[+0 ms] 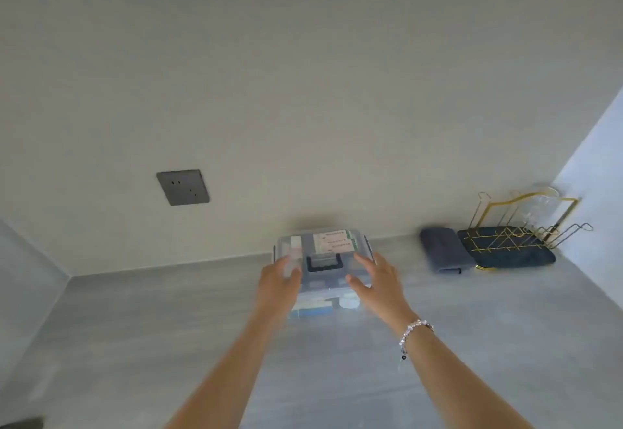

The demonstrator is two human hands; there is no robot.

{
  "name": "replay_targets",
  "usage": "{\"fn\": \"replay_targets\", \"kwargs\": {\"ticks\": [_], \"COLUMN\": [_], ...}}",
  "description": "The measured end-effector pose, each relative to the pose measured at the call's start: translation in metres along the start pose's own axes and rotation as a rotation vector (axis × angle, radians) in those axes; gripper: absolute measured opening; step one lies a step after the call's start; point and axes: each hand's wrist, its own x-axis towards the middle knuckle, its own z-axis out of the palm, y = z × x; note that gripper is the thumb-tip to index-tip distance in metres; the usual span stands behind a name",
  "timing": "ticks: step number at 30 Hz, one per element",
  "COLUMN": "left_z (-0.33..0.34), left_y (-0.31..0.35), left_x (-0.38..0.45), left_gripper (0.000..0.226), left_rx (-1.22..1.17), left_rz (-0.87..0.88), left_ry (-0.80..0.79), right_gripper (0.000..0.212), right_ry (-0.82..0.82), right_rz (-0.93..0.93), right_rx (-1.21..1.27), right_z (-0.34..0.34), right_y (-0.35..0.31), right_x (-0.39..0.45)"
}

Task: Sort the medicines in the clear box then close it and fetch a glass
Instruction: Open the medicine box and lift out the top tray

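Head view, one frame, contents as I found them:

Item one: my left hand (278,278), fingers straight and loose, laid against the left side of the clear box (323,270). Motion blur kept me from telling whether the fingertips pressed the lid or only reached it; nothing was gripped.

Item two: my right hand (374,280), fingers likewise extended and relaxed, spread over the right side of the same box. A beaded bracelet (413,332) sat on that wrist.

Item three: the clear box itself, standing on the grey counter (135,344) close to the back wall, between my two hands. Its lid was on, with a dark square latch (324,262) in the middle of the top. Through the plastic I made out white packets with green edging (333,241) and some blue and white packs lower down, too blurred to read.

Item four: a folded grey towel (443,250) on the counter, well to the right of the box.

Item five: just beside the towel, a dark drying mat (512,256) carrying a gold wire rack (526,223); clear glassware (542,202) stood at the back of the rack.

Item six: a grey wall socket (182,187) on the wall, up and left of the box
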Motion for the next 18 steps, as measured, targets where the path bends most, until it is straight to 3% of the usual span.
{"fn": "replay_targets", "kwargs": {"ticks": [7,12,18], "left_z": [0.022,0.023,0.018], "left_y": [-0.012,-0.019,-0.036], "left_x": [0.027,0.032,0.028], "left_gripper": [0.045,0.053,0.042], "left_rx": [0.120,-0.004,0.002], "left_rz": [-0.130,-0.198,-0.226], "left_ry": [-0.004,0.017,0.038], "right_gripper": [0.069,0.073,0.067], "right_ry": [-0.165,-0.144,-0.091], "right_rz": [0.164,0.214,0.252], "right_rx": [0.128,0.278,0.272], "right_z": [0.010,0.012,0.016], "right_y": [0.019,0.022,0.025], "right_x": [0.034,0.044,0.038]}}
